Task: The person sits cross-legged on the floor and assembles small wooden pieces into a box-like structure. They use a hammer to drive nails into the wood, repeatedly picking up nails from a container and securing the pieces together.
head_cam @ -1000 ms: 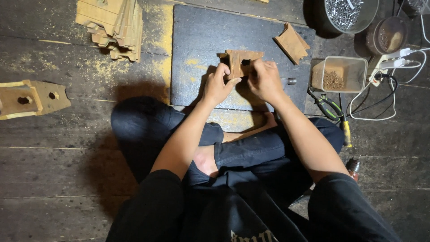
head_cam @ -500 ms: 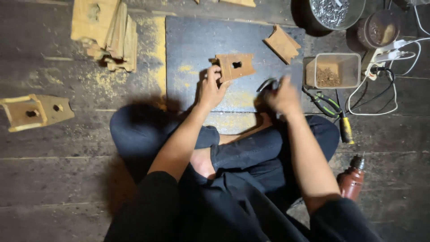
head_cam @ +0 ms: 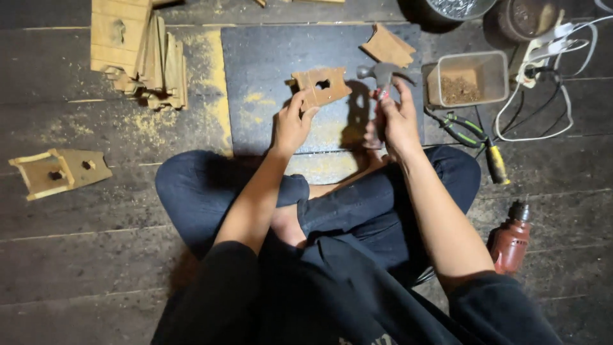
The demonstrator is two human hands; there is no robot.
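In the head view, you are seated cross-legged on a dark plank floor (head_cam: pixel 76 255), looking down at a dark work mat (head_cam: pixel 268 57) laid flat in front of your knees. Your left hand (head_cam: pixel 292 124) has its grip closed on the lower left corner of a small wooden piece with a cut-out hole (head_cam: pixel 321 86), which rests tilted on the mat near its centre. Your right hand (head_cam: pixel 396 118) has its grip closed around the handle of a claw hammer (head_cam: pixel 382 72); the hammer head stands just right of the wooden piece, apart from it, above the mat. The open mat surface lies to the left of and above the wooden piece; the mat's left edge borders a band of sawdust (head_cam: pixel 214 70). A second wooden block (head_cam: pixel 387 46) lies near the mat's upper right edge. Just beyond the right edge sits a clear plastic tub (head_cam: pixel 469 64) holding small dark bits, with green-handled pliers (head_cam: pixel 463 128) and a screwdriver (head_cam: pixel 495 163) below it and white cable (head_cam: pixel 543 83) to the right. A red power drill (head_cam: pixel 511 239) lies beside your right knee. A stack of wooden parts (head_cam: pixel 137 51) stands well left of the mat, and an assembled wooden box (head_cam: pixel 54 172) lies near the left frame edge.
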